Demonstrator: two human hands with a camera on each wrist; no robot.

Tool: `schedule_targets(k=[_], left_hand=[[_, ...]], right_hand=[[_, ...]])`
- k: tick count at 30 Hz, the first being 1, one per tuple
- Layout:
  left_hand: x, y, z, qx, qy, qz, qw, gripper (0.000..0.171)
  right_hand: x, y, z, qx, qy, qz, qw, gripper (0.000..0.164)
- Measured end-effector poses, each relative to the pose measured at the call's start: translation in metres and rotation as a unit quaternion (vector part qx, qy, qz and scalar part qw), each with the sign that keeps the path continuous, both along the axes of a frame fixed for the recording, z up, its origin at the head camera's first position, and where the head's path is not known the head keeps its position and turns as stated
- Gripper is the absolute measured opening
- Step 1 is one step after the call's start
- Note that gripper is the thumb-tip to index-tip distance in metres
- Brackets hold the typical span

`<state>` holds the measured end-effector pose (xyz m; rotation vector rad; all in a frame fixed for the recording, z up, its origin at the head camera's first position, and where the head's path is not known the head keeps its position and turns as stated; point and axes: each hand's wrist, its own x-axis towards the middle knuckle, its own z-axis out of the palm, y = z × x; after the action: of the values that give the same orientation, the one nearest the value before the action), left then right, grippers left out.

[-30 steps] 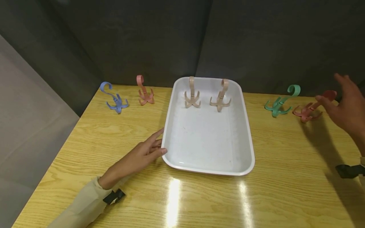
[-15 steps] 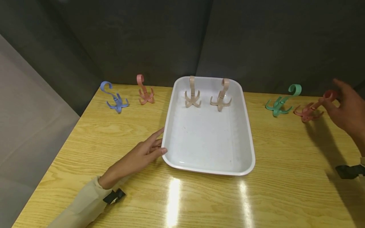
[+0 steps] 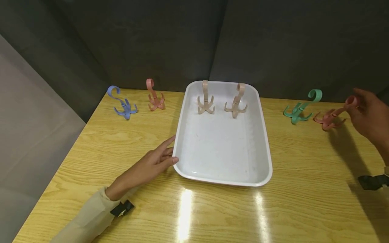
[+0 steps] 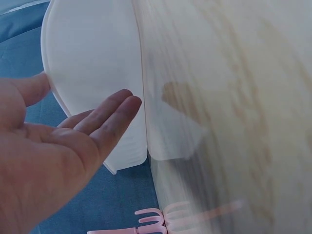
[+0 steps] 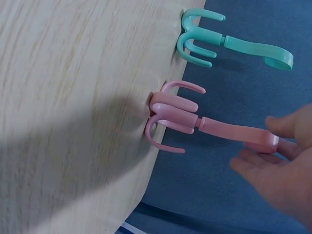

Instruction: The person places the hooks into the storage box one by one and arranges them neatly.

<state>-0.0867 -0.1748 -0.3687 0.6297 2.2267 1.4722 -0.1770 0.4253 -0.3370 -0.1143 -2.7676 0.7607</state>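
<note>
My right hand (image 3: 372, 118) has its thumb and fingers around the curled top of a pink multi-prong hook hanger (image 3: 328, 119). In the right wrist view, the thumb lies along one side of the pink hook (image 5: 234, 131) and the fingers along the other, while its prongs stand at the table surface. Beside it a green hook hanger (image 3: 296, 113) stands upright. My left hand (image 3: 149, 168) is at the near left corner of a white tray (image 3: 268, 158), thumb on the rim and fingers straight along the outer wall (image 4: 117, 146).
Two beige hook hangers (image 3: 206, 106) (image 3: 235, 107) stand inside the tray's far end. On the left of the wooden table (image 3: 100, 152) are a blue hook hanger (image 3: 126, 109) and another pink one (image 3: 156, 101). A dark curtain (image 3: 170, 40) hangs behind the table.
My right hand has lowered slightly, and its thumb and fingers have come together around the top of the pink hook hanger. My left hand and the tray stay in place.
</note>
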Motion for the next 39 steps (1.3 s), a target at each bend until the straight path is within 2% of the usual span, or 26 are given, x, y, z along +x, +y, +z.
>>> schedule_targets(k=[5, 11, 20, 26, 34, 39], left_hand=[[-0.0011, -0.0007, -0.0013, 0.002, 0.005, -0.003, 1.0, 0.074], [-0.0011, -0.0013, -0.0023, 0.006, 0.014, -0.008, 0.9998, 0.074], [-0.0014, -0.0011, -0.0025, 0.004, 0.012, -0.007, 0.9999, 0.074], [-0.0013, -0.0015, -0.0024, 0.005, 0.011, -0.009, 0.9999, 0.074], [-0.0005, -0.0006, -0.0018, -0.003, 0.013, -0.005, 0.9999, 0.075], [-0.0008, -0.0005, -0.0024, -0.001, 0.008, -0.004, 1.0, 0.075]], right_hand=[[0.0013, 0.003, -0.0003, -0.002, -0.019, -0.022, 1.0, 0.064], [0.0016, 0.0063, -0.0018, 0.001, 0.0, -0.023, 1.0, 0.061], [0.0004, 0.0077, -0.0011, -0.008, -0.022, -0.041, 0.999, 0.064], [0.0011, 0.0078, -0.002, -0.012, -0.02, -0.046, 0.999, 0.063], [0.0049, 0.0074, -0.0012, -0.033, 0.029, -0.044, 0.998, 0.056], [0.0044, 0.0092, -0.0008, -0.083, 0.064, -0.031, 0.994, 0.053]])
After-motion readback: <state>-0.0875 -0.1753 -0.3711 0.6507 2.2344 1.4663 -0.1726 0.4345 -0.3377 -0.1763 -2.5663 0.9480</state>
